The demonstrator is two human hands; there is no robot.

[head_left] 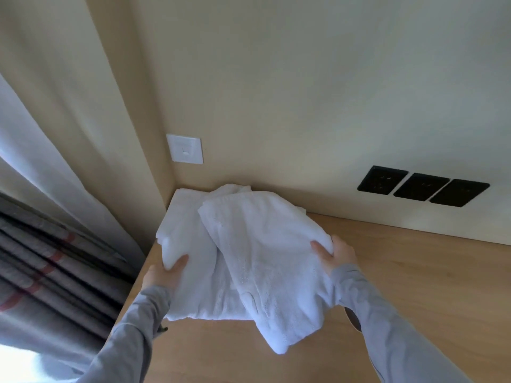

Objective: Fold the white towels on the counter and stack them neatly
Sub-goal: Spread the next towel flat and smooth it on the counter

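Observation:
A loose heap of white towels (249, 252) lies in the back left corner of the wooden counter (414, 272). One towel drapes over the others and hangs toward the front. My left hand (166, 273) grips the heap's left edge, thumb on top. My right hand (336, 254) grips the right edge of the top towel, thumb over the cloth. Both arms wear grey sleeves. How many towels make up the heap is not clear.
The wall stands right behind the heap, with a white switch plate (184, 148) above it and three black sockets (423, 186) to the right. Beige and white curtains (55, 161) hang past the counter's left edge. Bare wood stretches right and in front of the towels.

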